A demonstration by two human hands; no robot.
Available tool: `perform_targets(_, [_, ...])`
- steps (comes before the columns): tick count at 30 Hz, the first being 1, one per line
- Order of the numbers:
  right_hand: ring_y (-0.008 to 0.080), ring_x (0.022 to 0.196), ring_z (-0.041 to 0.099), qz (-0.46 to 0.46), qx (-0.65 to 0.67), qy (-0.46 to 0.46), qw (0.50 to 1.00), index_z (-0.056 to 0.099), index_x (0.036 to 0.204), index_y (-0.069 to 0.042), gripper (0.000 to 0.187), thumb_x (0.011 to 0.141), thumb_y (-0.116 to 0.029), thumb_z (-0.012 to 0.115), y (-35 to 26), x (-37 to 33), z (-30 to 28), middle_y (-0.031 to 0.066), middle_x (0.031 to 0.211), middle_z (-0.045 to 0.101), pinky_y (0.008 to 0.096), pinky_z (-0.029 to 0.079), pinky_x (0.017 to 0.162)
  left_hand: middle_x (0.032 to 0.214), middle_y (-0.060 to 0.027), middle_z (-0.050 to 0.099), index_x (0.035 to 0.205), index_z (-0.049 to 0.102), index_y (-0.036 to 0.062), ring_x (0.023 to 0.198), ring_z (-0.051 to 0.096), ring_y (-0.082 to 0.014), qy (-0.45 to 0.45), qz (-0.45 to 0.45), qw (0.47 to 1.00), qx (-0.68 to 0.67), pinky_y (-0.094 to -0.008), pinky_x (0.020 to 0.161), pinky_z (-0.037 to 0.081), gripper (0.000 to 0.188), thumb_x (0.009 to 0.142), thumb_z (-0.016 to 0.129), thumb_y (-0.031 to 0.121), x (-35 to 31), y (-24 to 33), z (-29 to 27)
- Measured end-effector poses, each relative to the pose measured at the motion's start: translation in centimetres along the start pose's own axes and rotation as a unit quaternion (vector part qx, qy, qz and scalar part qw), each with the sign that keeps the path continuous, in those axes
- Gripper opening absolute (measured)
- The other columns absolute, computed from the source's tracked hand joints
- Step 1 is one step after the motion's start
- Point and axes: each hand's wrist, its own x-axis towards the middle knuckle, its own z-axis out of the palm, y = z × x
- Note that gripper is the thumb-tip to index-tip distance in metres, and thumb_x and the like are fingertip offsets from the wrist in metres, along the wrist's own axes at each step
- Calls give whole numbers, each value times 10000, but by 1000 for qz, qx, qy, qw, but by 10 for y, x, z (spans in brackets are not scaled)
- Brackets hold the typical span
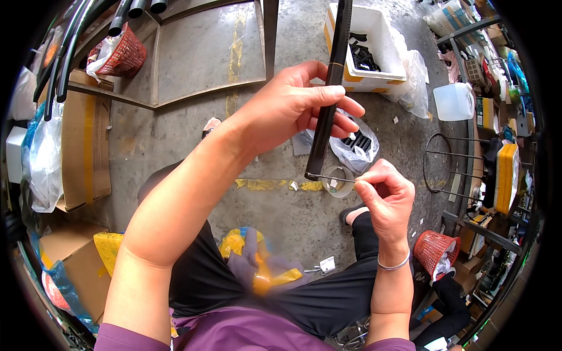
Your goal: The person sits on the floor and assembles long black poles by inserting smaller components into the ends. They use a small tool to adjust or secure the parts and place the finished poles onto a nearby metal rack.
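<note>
My left hand (307,104) holds a long glossy black tube (331,79), the thumb across its front and the fingers behind it. The tube slants up and away toward the top of the head view. At its lower end sits the tip of a thin, dark metal rod (336,178). My right hand (387,196) pinches the rod's other end between thumb and fingertips. Whether the tip is inside the tube or only touches it, I cannot tell.
On the floor beyond stand a white foam box (380,50) with black parts and a plastic bag (358,146) of short black pieces. A small clear round dish (338,188) lies below the rod. Metal frames, cartons, red baskets (434,250) and a translucent jug (454,102) stand around.
</note>
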Motion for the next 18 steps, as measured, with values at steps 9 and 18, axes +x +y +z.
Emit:
perform_targets(9, [71, 646, 472, -2, 5, -4, 1000, 647, 755, 12, 77, 741, 40, 717, 0, 2, 2, 14, 727, 562, 201, 366, 568, 1006, -155, 643, 1086, 490, -8, 806, 682, -215, 14, 5, 999, 48, -334, 748, 569, 228, 950, 502, 174, -2, 3, 1])
perform_targets(18, [73, 659, 474, -18, 14, 2, 1000, 644, 774, 5, 96, 735, 48, 721, 4, 2, 2, 13, 740, 564, 197, 375, 578, 1026, -179, 628, 1101, 477, -12, 830, 682, -234, -28, 13, 997, -72, -365, 773, 572, 235, 959, 488, 174, 2, 2, -9])
